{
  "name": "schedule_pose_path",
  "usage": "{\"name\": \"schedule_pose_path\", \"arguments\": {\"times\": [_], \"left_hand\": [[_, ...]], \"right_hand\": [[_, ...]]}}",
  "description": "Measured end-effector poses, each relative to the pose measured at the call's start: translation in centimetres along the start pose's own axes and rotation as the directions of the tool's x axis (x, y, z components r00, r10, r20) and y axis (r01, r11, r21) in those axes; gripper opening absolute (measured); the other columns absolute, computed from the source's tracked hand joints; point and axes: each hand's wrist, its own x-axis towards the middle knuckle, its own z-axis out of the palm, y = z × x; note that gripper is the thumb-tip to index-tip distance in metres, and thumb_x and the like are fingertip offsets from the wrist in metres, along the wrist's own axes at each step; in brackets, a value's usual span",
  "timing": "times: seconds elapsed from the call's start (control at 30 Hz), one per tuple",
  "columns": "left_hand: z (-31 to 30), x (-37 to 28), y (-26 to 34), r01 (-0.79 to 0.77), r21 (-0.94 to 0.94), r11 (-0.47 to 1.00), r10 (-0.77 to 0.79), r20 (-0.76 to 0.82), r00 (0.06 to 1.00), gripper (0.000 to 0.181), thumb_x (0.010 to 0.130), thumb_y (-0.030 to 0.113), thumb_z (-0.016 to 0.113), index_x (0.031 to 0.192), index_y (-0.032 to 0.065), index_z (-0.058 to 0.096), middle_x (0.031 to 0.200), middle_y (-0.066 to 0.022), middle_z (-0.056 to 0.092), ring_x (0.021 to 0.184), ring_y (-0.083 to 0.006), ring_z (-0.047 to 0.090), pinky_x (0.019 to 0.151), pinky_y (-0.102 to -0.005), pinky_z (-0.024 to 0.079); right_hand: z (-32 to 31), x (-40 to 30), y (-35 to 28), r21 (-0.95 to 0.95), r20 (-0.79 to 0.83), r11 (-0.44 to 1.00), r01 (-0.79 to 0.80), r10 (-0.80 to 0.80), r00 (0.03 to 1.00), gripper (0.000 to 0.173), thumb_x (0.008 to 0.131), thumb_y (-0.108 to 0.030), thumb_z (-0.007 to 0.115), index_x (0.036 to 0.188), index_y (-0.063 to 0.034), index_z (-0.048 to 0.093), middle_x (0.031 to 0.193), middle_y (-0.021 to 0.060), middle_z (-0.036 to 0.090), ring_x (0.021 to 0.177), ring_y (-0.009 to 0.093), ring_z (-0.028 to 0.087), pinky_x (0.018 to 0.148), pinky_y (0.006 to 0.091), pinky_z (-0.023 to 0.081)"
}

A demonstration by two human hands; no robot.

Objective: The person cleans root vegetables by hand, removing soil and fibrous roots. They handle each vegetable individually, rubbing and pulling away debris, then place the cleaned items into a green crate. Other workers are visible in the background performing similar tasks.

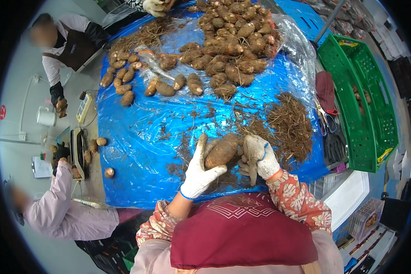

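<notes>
In a white knit glove, my left hand (203, 169) grips a brown taro corm (222, 150) over the table's near edge. The corm is tilted, its thick upper end towards the right. Close against its right side is my right hand (260, 157), in a soiled glove with curled fingers. Whether anything sits between those fingers is hidden. A heap of torn-off fibrous roots (290, 128) lies to the right of my hands. Loose soil and root bits are scattered on the blue plastic sheet (140, 137) around them.
A large pile of hairy taros (236, 41) covers the far side. Smaller, cleaner taros (123, 75) lie far left. Scissors (325, 118) and a green crate (349, 102) stand along the right. Two people work at the left beside a scale (78, 154); another person's gloved hand (154, 7) shows at the top.
</notes>
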Motion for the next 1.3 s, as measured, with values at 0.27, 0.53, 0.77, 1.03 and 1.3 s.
{"name": "schedule_pose_path", "arguments": {"times": [0.27, 0.53, 0.77, 1.03, 1.3], "left_hand": [[-0.1, -0.6, 0.0, -0.227, 0.543, 0.809, 0.231, 0.062, 0.971, 0.088, 0.065, 0.009, 0.077, 0.136, -0.0012, 0.026, 0.129, -0.0197, 0.043, 0.117, -0.0302, 0.046, 0.096, -0.0376, 0.039], [0.8, 0.0, 0.0, -0.414, 0.769, 0.487, 0.422, 0.208, 0.882, 0.070, 0.064, 0.011, 0.076, 0.124, -0.0029, 0.042, 0.116, -0.0195, 0.053, 0.103, -0.0346, 0.054, 0.087, -0.0390, 0.045], [-0.1, -0.8, -0.2, -0.152, 0.512, 0.845, 0.151, 0.044, 0.987, 0.085, 0.069, 0.013, 0.077, 0.136, -0.0036, 0.026, 0.129, -0.0188, 0.043, 0.117, -0.0272, 0.046, 0.096, -0.0360, 0.039], [0.1, -0.7, 0.2, 0.059, 0.050, 0.997, -0.058, -0.028, 0.998, 0.095, 0.065, 0.009, 0.079, 0.138, -0.0028, 0.020, 0.136, -0.0167, 0.035, 0.123, -0.0243, 0.038, 0.100, -0.0351, 0.035], [-0.3, -0.6, 0.5, -0.218, 0.589, 0.778, 0.142, 0.173, 0.975, 0.076, 0.068, 0.015, 0.077, 0.131, -0.0035, 0.037, 0.130, -0.0193, 0.044, 0.119, -0.0264, 0.045, 0.098, -0.0344, 0.037]], "right_hand": [[5.1, -1.6, -2.0, -0.364, 0.125, 0.929, -0.066, 0.119, 0.985, 0.027, 0.091, -0.017, 0.049, 0.113, -0.0035, 0.050, 0.085, 0.0010, 0.057, 0.065, 0.006, 0.053, 0.054, 0.0186, 0.044], [4.7, -1.8, -1.7, -0.314, 0.216, 0.948, 0.058, 0.011, 0.976, 0.029, 0.091, -0.020, 0.049, 0.114, -0.0026, 0.047, 0.075, -0.0047, 0.051, 0.061, 0.003, 0.047, 0.051, 0.0177, 0.039], [5.0, -2.0, -1.7, -0.403, 0.199, 0.908, 0.110, -0.031, 0.980, 0.033, 0.091, -0.020, 0.047, 0.118, -0.0015, 0.046, 0.078, -0.0052, 0.051, 0.063, 0.002, 0.046, 0.054, 0.0174, 0.039], [4.8, -1.9, -1.6, -0.307, 0.231, 0.948, 0.083, -0.010, 0.973, 0.037, 0.091, -0.020, 0.046, 0.123, -0.0008, 0.043, 0.082, -0.0026, 0.054, 0.066, 0.005, 0.050, 0.056, 0.0177, 0.041], [5.5, -2.6, -1.9, -0.215, 0.137, 0.976, 0.014, 0.016, 0.990, 0.029, 0.093, -0.025, 0.043, 0.116, -0.0068, 0.045, 0.073, -0.0006, 0.051, 0.056, 0.007, 0.048, 0.047, 0.0219, 0.041]]}}
